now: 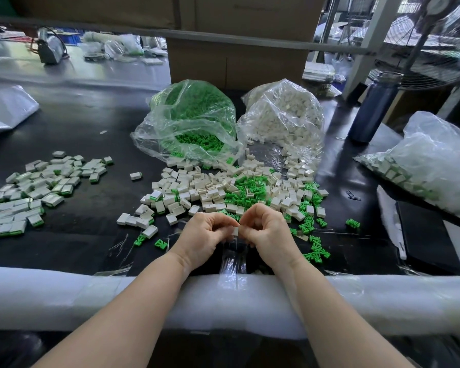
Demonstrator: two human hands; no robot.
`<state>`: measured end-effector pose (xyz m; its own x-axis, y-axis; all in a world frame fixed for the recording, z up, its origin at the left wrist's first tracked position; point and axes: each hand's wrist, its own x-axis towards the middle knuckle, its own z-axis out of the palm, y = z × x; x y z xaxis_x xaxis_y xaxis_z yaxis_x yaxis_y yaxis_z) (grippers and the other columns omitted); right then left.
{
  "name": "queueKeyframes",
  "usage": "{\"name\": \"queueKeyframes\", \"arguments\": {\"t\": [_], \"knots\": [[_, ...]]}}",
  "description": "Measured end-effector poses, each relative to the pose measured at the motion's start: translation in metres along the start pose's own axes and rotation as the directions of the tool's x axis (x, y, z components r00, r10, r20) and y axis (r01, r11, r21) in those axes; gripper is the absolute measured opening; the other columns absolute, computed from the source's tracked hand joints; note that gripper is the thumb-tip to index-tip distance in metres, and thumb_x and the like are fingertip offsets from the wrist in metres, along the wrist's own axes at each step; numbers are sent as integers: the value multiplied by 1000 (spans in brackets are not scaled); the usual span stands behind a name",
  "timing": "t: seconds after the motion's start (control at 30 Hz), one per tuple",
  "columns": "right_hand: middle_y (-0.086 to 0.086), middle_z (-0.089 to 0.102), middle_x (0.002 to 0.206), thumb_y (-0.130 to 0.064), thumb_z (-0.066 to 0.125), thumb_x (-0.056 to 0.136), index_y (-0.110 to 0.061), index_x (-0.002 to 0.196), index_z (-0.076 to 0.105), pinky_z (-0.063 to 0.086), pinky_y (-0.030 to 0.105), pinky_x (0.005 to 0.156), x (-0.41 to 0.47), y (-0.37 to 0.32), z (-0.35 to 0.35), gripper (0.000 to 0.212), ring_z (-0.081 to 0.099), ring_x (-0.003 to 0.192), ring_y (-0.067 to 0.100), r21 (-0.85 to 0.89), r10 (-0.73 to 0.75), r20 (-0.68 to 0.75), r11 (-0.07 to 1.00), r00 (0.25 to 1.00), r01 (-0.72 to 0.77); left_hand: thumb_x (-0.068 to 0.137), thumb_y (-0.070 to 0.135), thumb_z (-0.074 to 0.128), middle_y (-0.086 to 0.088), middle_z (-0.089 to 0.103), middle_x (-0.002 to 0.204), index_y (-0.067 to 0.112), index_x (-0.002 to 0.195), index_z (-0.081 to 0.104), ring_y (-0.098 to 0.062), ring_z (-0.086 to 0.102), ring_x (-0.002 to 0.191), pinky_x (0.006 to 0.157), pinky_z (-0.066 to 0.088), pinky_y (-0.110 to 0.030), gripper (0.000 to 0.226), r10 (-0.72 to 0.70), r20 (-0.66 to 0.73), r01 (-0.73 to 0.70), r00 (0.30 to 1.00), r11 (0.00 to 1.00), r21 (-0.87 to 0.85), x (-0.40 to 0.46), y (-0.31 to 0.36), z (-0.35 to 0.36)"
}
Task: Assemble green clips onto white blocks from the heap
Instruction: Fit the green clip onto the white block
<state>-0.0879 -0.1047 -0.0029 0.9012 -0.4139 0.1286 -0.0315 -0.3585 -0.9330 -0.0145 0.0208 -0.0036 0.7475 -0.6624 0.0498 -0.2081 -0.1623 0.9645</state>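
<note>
A black bench (91, 128) is carrying everything, with the heap (237, 192) of white blocks and green clips as its centre. Behind the heap two clear bags are lying open, one of green clips (189, 120), one of white blocks (284, 115). Left of the heap finished pieces (32, 192) are spreading out. Just in front of the heap, the left hand (202, 235) and right hand (268, 232) are meeting, fingers curled, pinching one white block (234, 231) between them
</note>
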Motion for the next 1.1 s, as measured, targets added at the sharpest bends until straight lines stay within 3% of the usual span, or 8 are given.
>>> {"name": "queueKeyframes", "arguments": {"t": [0.3,0.4,0.47,0.6,0.67,0.8,1.0,1.1], "knots": [[-1,61,64,-7,62,87,-19,77,58,45,22,55,3,0,2,16,55,56,9,108,-1,-83,994,997,10,86,-1,59,6,65,65,10,84,68,3,59,56,59,45,-8,14,32,-64,-37,997,997,-73,2,0,1],[-8,60,70,-11,59,89,-23,76,58,45,15,62,4,2,2,18,55,65,6,-17,-44,-182,999,982,42,87,3,59,4,66,67,18,82,66,3,59,57,60,46,-10,17,38,-78,-42,996,998,-43,3,-2,0],[-11,60,76,-4,60,87,-21,79,61,43,8,68,4,3,0,19,57,74,3,-138,-87,-223,989,971,56,87,5,59,2,66,67,19,81,66,2,59,58,61,47,-12,17,36,-85,-40,996,998,-40,3,-4,-1],[-13,56,83,13,51,80,-12,87,69,39,8,77,3,2,0,32,53,85,9,-318,-167,-225,944,960,89,89,7,57,-5,67,70,14,86,66,-9,57,61,60,47,-16,12,20,-90,-23,996,999,-39,5,-5,-1],[-16,58,84,15,50,77,-13,89,70,41,6,76,1,0,1,37,55,83,6,-258,-176,-182,958,967,126,91,5,55,-5,65,68,10,88,65,-7,57,58,56,46,-14,11,11,-98,-18,995,997,-77,5,-4,-1],[-5,67,85,3,66,79,-16,88,70,50,13,74,-1,-3,1,22,63,78,4,-46,-141,-111,990,984,136,92,5,51,0,61,65,8,90,64,1,55,52,54,45,-12,14,18,-100,-26,995,997,-72,4,-2,-1],[-6,66,75,-8,67,84,-17,79,69,51,19,72,1,2,0,10,62,73,8,-52,-114,-156,993,981,107,91,21,55,3,63,69,11,93,68,-9,55,64,68,47,-21,17,91,-74,-78,993,983,164,3,-4,0],[-10,64,71,-11,68,84,-19,77,68,47,13,66,2,4,0,11,59,67,1,-56,-108,-173,993,979,100,87,18,62,1,67,74,10,96,69,-7,59,66,71,50,-19,14,94,-66,-81,993,981,178,4,-5,0]]}}
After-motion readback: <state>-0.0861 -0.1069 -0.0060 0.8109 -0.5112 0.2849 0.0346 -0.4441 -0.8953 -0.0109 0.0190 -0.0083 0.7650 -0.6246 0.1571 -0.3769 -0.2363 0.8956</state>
